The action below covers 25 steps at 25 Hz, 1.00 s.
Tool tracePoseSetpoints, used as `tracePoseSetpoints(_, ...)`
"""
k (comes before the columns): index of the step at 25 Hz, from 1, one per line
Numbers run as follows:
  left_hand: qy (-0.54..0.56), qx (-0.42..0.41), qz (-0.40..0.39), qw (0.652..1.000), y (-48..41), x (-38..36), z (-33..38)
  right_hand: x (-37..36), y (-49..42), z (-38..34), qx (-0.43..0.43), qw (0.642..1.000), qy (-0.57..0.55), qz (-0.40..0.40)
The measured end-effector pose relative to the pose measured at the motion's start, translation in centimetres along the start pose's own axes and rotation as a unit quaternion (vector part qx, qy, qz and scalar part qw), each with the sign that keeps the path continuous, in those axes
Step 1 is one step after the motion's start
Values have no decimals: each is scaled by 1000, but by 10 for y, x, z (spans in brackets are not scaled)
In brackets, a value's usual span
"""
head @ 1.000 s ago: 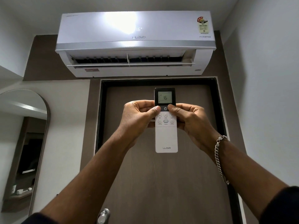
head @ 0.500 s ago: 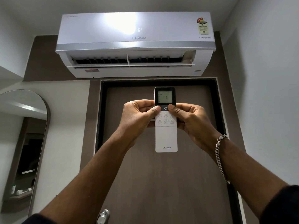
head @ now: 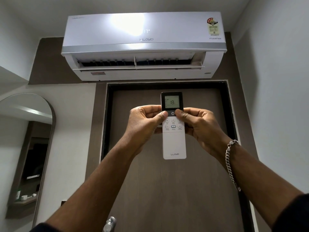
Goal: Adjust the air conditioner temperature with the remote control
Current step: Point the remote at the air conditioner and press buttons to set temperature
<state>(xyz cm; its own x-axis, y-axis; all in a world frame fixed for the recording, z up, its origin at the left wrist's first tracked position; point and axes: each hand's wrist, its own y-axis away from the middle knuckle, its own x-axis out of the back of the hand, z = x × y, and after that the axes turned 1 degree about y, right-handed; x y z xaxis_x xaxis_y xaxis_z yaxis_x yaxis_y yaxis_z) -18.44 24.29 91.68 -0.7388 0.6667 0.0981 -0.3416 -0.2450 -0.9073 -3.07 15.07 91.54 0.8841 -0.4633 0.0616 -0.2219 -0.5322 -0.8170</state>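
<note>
Both hands gripped a white remote control [head: 173, 141], held upright between them in front of a brown door [head: 175, 190]. The left hand [head: 143, 126] wrapped its left edge, thumb lying on the face beside the power button. The right hand [head: 199, 128] closed on the right edge, its thumb pressed just right of that button, and a silver chain bracelet [head: 229, 163] hung at that wrist. The remote's small screen [head: 171, 102] read 18. Above the door, a white air conditioner [head: 143, 46] sat on the wall with its flap open. An arched mirror [head: 28, 148] stood at the left, and a metal door handle [head: 109, 224] showed at the bottom.
</note>
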Motion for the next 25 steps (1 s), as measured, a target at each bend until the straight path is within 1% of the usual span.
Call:
tracePoseSetpoints(17, -28, -16, 9, 999, -4, 2, -4, 0, -3, -6, 6, 1000, 6, -10)
tracePoseSetpoints(25, -22, -6, 4, 1000, -3, 0, -10, 4, 1, 2, -1, 1000, 9, -16)
